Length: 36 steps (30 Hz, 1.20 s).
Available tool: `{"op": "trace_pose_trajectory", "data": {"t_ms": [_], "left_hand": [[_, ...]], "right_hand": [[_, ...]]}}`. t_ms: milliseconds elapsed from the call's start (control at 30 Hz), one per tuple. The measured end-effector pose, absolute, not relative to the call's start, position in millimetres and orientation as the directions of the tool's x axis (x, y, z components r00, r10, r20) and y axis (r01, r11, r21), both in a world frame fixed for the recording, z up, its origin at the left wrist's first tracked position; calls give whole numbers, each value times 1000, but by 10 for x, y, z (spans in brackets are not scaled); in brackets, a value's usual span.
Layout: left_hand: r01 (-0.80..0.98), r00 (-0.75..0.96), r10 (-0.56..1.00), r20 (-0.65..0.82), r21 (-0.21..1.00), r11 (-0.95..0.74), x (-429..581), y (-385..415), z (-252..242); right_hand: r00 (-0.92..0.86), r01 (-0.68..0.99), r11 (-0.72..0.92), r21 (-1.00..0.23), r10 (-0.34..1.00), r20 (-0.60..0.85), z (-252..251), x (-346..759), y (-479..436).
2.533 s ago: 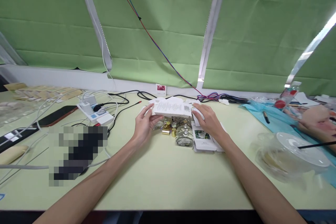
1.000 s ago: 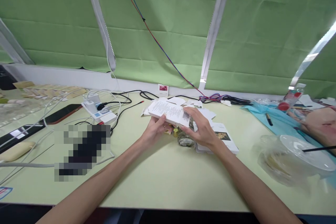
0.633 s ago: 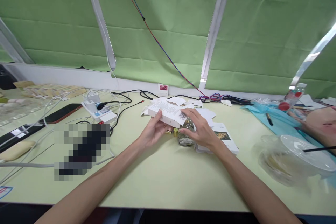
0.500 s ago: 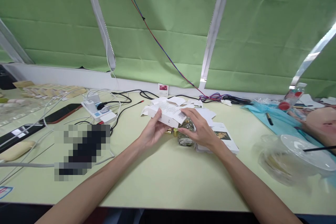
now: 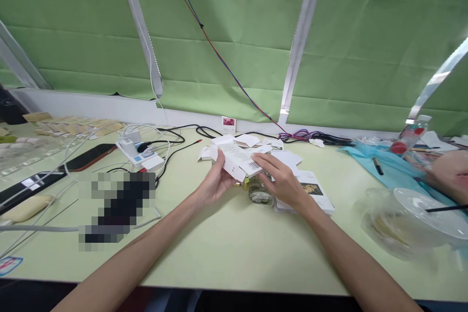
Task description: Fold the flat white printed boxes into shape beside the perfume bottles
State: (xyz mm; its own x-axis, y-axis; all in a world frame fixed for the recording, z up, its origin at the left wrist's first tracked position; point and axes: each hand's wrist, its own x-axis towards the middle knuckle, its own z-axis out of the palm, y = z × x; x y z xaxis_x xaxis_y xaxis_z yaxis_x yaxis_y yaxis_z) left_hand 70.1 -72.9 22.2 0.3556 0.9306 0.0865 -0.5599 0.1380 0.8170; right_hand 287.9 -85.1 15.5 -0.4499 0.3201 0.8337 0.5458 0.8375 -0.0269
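Observation:
A small white printed carton (image 5: 239, 158) with a barcode is held above the pale green table (image 5: 219, 243) between both hands. My left hand (image 5: 215, 183) grips its left end, fingers wrapped round it. My right hand (image 5: 281, 180) holds its right end, fingers over the top. Just under the carton lie a clear glass bottle (image 5: 260, 194) and small gold caps (image 5: 244, 184). More flat white cartons (image 5: 307, 190) lie beneath my right wrist.
A white power strip (image 5: 139, 153) with cables, a dark phone (image 5: 87, 157) and a blurred patch (image 5: 117, 207) lie to the left. At the right sit a clear plastic container (image 5: 409, 214), a blue sheet (image 5: 383, 168) and another person's hand (image 5: 449, 173).
The carton has been tilted and turned between my hands, its barcode end swinging down toward my right hand. The view has shifted slightly.

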Motion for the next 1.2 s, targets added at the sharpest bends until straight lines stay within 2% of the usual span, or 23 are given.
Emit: {"op": "trace_pose_trajectory", "data": {"t_ms": [167,300,400,567,767,967,1200], "left_hand": [[-466,402,907,126,881,83,693,-740,206],[-455,332,931,150,890,19,713,-760,212],[-436,266,949,166,899,-35,720,-771,214],[-353,273,945,178,933,-73,717,-781,199],[-302,262,936,234,941,-151,705,-800,196],[-157,267,927,265,961,-229,702,-815,170],[48,301,890,342,927,-373,704,-843,164]], "right_hand": [[-392,564,826,-11,279,876,142,2865,-833],[-354,575,818,-27,278,893,111,2869,-812],[-347,576,816,-48,297,890,97,2865,-808],[-367,582,811,-61,329,870,118,2842,-846],[-344,584,795,-164,425,837,114,2832,-884],[-293,563,772,-293,519,803,95,2833,-903],[-317,557,787,-264,496,809,68,2835,-893]]}}
